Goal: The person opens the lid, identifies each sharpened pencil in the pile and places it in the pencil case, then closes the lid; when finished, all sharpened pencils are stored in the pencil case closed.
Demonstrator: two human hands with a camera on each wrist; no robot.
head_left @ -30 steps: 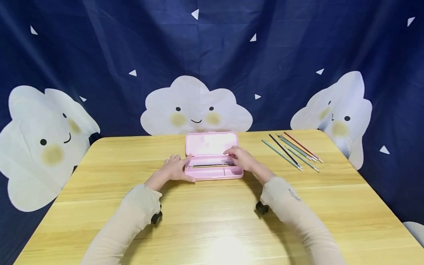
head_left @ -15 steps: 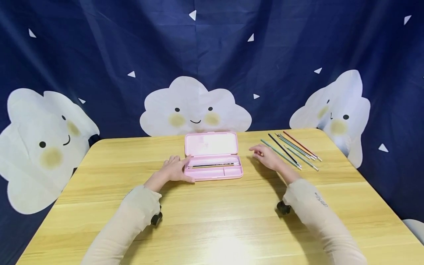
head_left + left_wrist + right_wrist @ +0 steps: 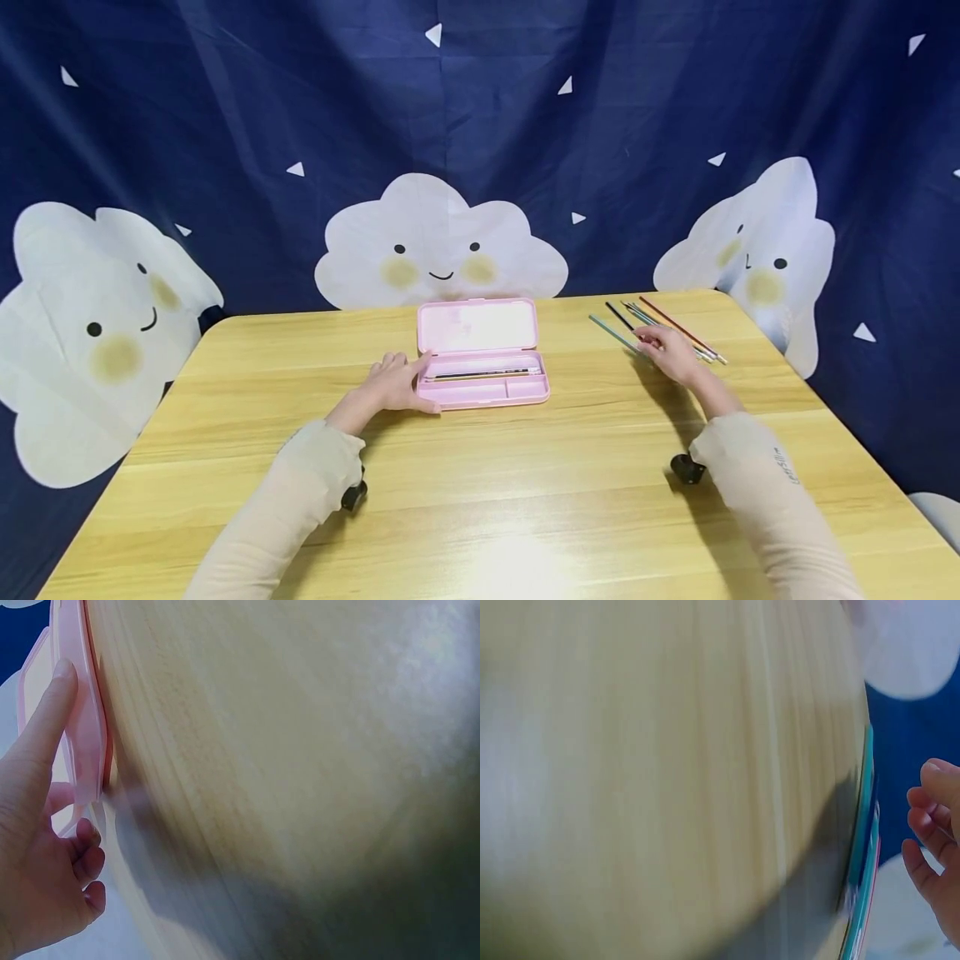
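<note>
Nearest, a pale left sleeve (image 3: 277, 500) and right sleeve (image 3: 772, 500) reach over the wooden table (image 3: 465, 492), each with a black device under the wrist; the left hand (image 3: 390, 385) grips the left end of the pink pencil case (image 3: 491, 406), thumb along its front wall, the other fingertips loosely bent behind that end; the case lies near the table's middle, its lid (image 3: 480, 327) folded back on the far side; what look like two pencils (image 3: 480, 376), one dark and one yellowish, lie lengthwise in the rear compartment, and a divider splits the front one.

Well apart from the left, the right hand (image 3: 670, 354) hangs over the loose pencils (image 3: 677, 326), fingers bent, nothing between them, a gap showing below in the right wrist view; a teal pencil (image 3: 611, 332) pokes out on its left.

The pencils overlap closely, so a careless pinch could catch two, or set the round-looking ones rolling; some lie towards the far edge, where a nudge might tip one off; were the left thumb to press hard, the light-looking case could skid; beyond hangs a blue curtain (image 3: 510, 108) with cloud faces.
</note>
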